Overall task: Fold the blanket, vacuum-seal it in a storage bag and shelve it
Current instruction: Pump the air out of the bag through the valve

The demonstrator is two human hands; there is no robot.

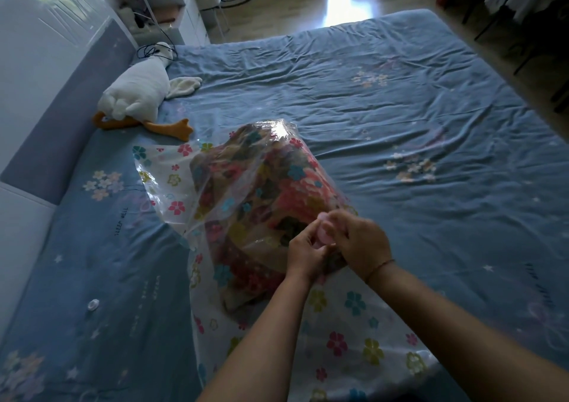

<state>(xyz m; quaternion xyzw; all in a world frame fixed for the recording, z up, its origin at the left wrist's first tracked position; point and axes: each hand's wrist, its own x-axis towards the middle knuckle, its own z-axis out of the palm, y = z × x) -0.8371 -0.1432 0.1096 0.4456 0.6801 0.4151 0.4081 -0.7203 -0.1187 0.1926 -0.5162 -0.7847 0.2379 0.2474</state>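
A folded blanket (261,192) with a red and brown flower pattern lies inside a clear storage bag (166,183) printed with coloured flowers, on the blue bed (400,109). A pink round valve (324,230) sits on the bag's near side. My left hand (304,255) pinches the bag at the valve from the left. My right hand (358,241) curls its fingers round the pink valve from the right. The bag's near end spreads flat under my forearms.
A white plush goose (138,93) with orange feet lies at the bed's far left, by the padded headboard (61,124). A small clear round cap (92,304) rests on the sheet at the left. Beyond the bed are wooden floor, white shelves and dark furniture.
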